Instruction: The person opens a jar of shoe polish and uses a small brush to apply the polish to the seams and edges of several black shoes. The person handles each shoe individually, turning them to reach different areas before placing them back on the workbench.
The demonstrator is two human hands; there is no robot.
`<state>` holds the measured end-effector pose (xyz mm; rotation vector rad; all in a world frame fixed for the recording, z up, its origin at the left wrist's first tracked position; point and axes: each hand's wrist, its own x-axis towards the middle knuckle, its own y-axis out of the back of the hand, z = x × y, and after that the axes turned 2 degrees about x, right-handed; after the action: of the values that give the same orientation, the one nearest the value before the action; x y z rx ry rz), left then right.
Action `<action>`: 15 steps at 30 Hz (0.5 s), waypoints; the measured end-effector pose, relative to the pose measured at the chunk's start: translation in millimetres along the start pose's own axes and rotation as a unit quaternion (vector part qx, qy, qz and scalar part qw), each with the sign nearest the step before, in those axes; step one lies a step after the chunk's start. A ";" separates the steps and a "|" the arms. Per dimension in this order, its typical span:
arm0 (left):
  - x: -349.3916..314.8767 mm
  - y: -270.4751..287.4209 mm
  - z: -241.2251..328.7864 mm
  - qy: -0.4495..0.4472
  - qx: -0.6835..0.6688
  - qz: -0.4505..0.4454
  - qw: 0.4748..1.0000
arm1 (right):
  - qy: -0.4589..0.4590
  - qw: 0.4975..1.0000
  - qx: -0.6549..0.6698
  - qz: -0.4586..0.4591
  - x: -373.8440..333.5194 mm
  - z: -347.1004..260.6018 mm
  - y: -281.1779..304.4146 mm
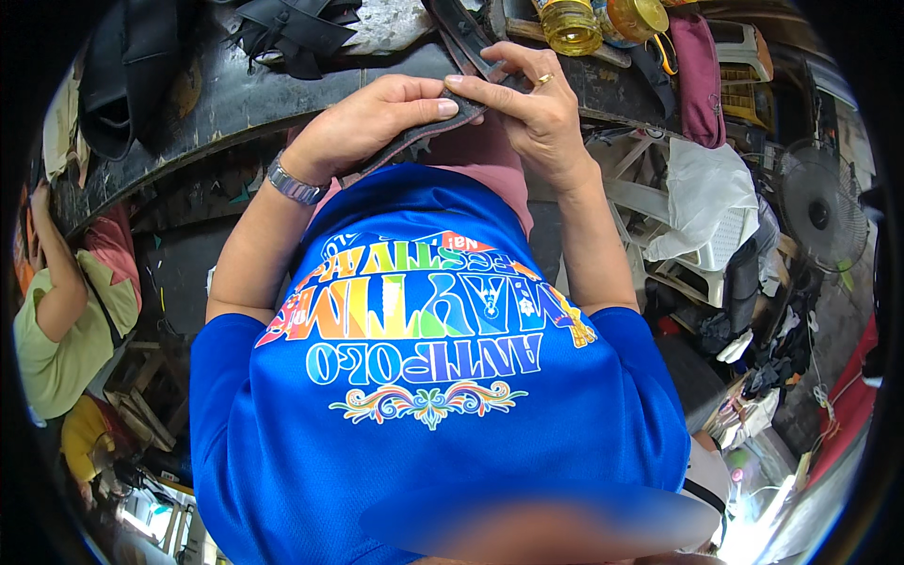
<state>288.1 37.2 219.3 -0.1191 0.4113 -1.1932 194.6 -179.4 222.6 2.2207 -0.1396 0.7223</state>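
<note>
A long, dark strap (407, 141) with a reddish edge runs between my hands at the near edge of the worktable. My left hand (377, 121), with a metal watch at its wrist, pinches the strap, thumb on top. My right hand (539, 108), wearing a ring, grips the same strap farther along. Its index finger presses on the strap close to my left thumb. Beyond my hands, more dark strap lengths (460, 36) stretch over the table; whether they are one piece with the held strap is unclear.
The black worktable (226, 113) carries crossed black straps (292, 36), a large black piece (127, 80), a jar of yellow liquid (571, 28) and a maroon pouch (697, 85). Right stand a white stool (720, 240) and a fan (819, 209). A person in light green (61, 330) is at left.
</note>
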 end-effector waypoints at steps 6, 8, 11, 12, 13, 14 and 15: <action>-0.2 0.0 5.2 0.029 -0.040 -0.028 0.998 | 0.048 0.998 -0.003 -0.026 -0.3 0.1 20.4; 1.5 -3.9 7.3 0.025 -0.044 0.000 0.999 | 0.076 0.996 -0.031 -0.039 2.1 -1.2 32.1; 4.1 -5.2 14.3 0.042 -0.022 0.108 0.993 | -0.008 1.000 0.015 0.006 -2.7 -16.0 46.1; 6.9 -6.9 15.7 -0.025 -0.067 0.126 0.989 | -0.039 0.997 0.051 0.041 -3.2 -21.6 46.3; 11.4 -8.9 15.9 -0.063 -0.115 0.142 0.981 | -0.060 0.990 0.083 0.101 -2.9 -27.1 40.0; 16.2 -12.2 15.1 -0.113 -0.166 0.161 0.966 | -0.097 0.976 0.146 0.128 -2.8 -33.8 33.3; 19.4 -13.8 14.0 -0.110 -0.184 0.178 0.960 | -0.135 0.969 0.174 0.111 -3.2 -41.0 28.2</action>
<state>287.1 12.5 231.5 -0.4757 0.4341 -0.7286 164.3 -170.0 261.1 2.6662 -0.4315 0.5909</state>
